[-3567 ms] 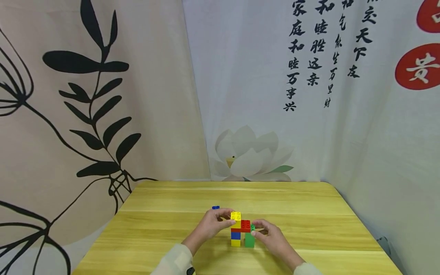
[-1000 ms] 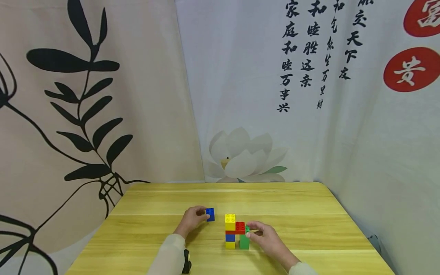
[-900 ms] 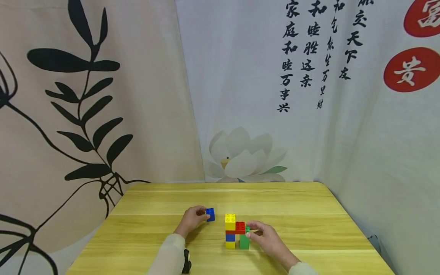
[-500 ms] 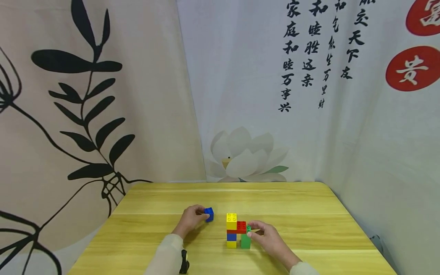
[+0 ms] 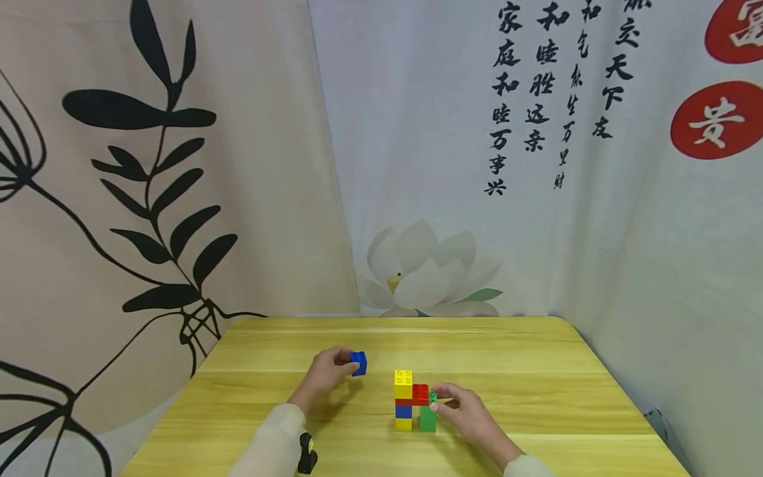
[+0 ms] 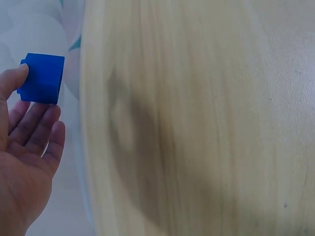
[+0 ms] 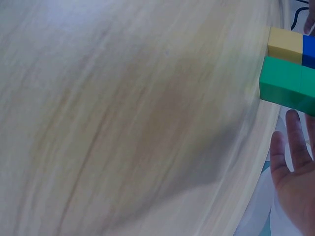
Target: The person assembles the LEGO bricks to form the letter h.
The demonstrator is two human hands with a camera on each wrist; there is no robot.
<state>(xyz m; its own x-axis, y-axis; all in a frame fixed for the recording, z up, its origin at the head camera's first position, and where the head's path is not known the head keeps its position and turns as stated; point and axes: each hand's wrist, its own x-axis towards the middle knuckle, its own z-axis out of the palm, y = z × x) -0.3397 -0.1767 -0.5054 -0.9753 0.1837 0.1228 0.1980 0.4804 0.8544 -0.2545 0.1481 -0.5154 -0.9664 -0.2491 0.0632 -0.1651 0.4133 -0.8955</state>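
Observation:
My left hand (image 5: 324,372) pinches a blue toy brick (image 5: 359,363) between thumb and fingers, raised above the table left of the built bricks. In the left wrist view that brick (image 6: 43,78) lies sideways, studs toward the thumb. My right hand (image 5: 467,414) holds the joined bricks at their right side, thumb and forefinger on the upper green brick (image 5: 433,397). A red brick (image 5: 420,393) bridges a green column (image 5: 428,419) and a column of blue and yellow, topped by a yellow brick (image 5: 403,384). Whether the build touches the table cannot be told.
The wooden table (image 5: 536,371) stretches around both hands, its back edge close to a printed cloth (image 5: 429,165). A black strap-like item (image 5: 306,454) shows at the left cuff. A dark cable (image 5: 656,419) lies beyond the table's right edge.
My left hand left the yellow top brick, took hold of the blue brick behind it, then moved slightly left and up with it, tilting it. The right hand has kept its grip.

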